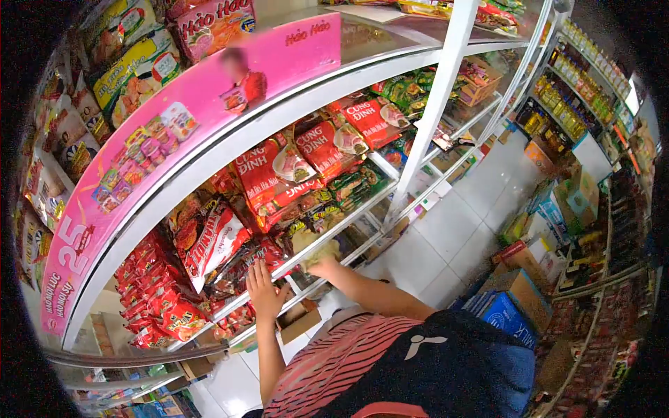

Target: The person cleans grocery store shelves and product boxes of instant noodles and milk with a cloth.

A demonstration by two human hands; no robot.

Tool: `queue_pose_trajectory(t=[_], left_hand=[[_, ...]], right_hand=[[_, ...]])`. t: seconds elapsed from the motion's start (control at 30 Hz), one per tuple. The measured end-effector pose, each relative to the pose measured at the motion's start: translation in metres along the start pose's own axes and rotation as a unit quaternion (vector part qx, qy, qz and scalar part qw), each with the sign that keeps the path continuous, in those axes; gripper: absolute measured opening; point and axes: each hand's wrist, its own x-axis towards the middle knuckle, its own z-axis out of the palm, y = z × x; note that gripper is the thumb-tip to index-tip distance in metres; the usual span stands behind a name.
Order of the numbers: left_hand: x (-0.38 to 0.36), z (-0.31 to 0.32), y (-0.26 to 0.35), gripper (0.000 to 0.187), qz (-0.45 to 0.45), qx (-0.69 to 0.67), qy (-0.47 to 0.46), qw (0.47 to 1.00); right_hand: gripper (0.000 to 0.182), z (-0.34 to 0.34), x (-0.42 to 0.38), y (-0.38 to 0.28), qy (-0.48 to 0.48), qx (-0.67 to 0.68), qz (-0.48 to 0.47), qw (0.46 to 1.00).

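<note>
My left hand (pixel 265 291) rests on the white front rail (pixel 216 320) of a shelf, its fingers stretched out and the thumb apart. To its right, my right hand (pixel 324 267) reaches to the same shelf front with a crumpled yellowish cloth (pixel 315 247) in its grip. Beyond the hands lie red noodle packs (pixel 268 171), dark and green packs (pixel 359 184), and a red and white pack (pixel 216 240) at the left. A pile of small red packets (pixel 150 285) sits farther left.
A pink banner (pixel 209 118) runs along the shelf above. A white post (pixel 435 104) stands right of the packs. Stacked cartons (pixel 519 306) and a blue box (pixel 505 317) stand on the tiled floor (pixel 453 230) at the right, near bottle shelves (pixel 575 83).
</note>
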Motion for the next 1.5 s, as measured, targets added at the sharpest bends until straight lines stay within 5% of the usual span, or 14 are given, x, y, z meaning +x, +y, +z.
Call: queue_pose_trajectory(t=[0.27, 0.3, 0.47, 0.53, 0.6, 0.87, 0.93, 0.97, 1.07, 1.2, 1.27, 1.37, 1.47, 1.5], left_hand=[[0.002, -0.005, 0.005, 0.080, -0.005, 0.000, 0.015, 1.000], [0.002, -0.002, 0.003, 0.081, -0.002, 0.010, 0.019, 1.000], [0.003, -0.003, 0.008, 0.079, -0.028, 0.012, 0.012, 0.999], [0.004, -0.005, 0.012, 0.078, -0.043, 0.015, 0.008, 0.999], [0.004, -0.005, 0.010, 0.077, -0.032, 0.001, 0.023, 0.999], [0.003, -0.002, 0.015, 0.070, -0.072, 0.003, 0.059, 0.996], [0.002, 0.001, 0.016, 0.065, -0.085, -0.022, 0.079, 0.993], [0.000, 0.007, 0.017, 0.058, -0.084, -0.067, 0.105, 0.989], [-0.025, 0.028, 0.060, 0.050, -0.161, -0.342, 0.207, 0.902], [-0.043, 0.116, 0.116, 0.048, -0.305, -0.513, 0.137, 0.790], [-0.017, 0.139, 0.137, 0.044, -0.353, -0.744, 0.102, 0.558], [0.026, 0.152, 0.139, 0.044, -0.316, -0.864, -0.017, 0.391], [0.041, 0.128, 0.154, 0.036, -0.293, -0.873, 0.018, 0.390], [0.044, 0.131, 0.158, 0.028, -0.291, -0.883, 0.091, 0.356]], right_hand=[[0.034, 0.016, 0.001, -0.162, 0.011, -0.106, -0.075, 0.992], [0.037, 0.022, -0.004, -0.163, 0.128, -0.040, -0.123, 0.983], [0.037, 0.017, -0.005, -0.039, -0.064, -0.066, 0.058, 0.994], [0.037, 0.047, -0.013, -0.011, 0.054, -0.063, 0.013, 0.996], [0.036, 0.010, 0.010, -0.039, -0.006, 0.022, 0.132, 0.991], [0.028, 0.019, 0.006, -0.143, 0.164, -0.177, -0.055, 0.969], [0.040, 0.003, 0.014, -0.117, -0.012, -0.031, 0.019, 0.999], [0.042, 0.009, 0.011, -0.090, 0.171, -0.036, 0.022, 0.984], [0.045, -0.005, 0.013, -0.038, 0.062, -0.038, 0.107, 0.992], [0.044, -0.025, -0.007, -0.032, 0.036, -0.158, 0.111, 0.981], [0.039, -0.030, -0.017, -0.048, 0.051, -0.221, 0.093, 0.969], [0.034, -0.044, -0.017, -0.080, 0.084, -0.286, 0.079, 0.951], [0.026, -0.034, -0.031, -0.116, 0.039, -0.342, 0.132, 0.929], [0.026, -0.024, -0.044, -0.128, -0.103, -0.608, 0.045, 0.786]])
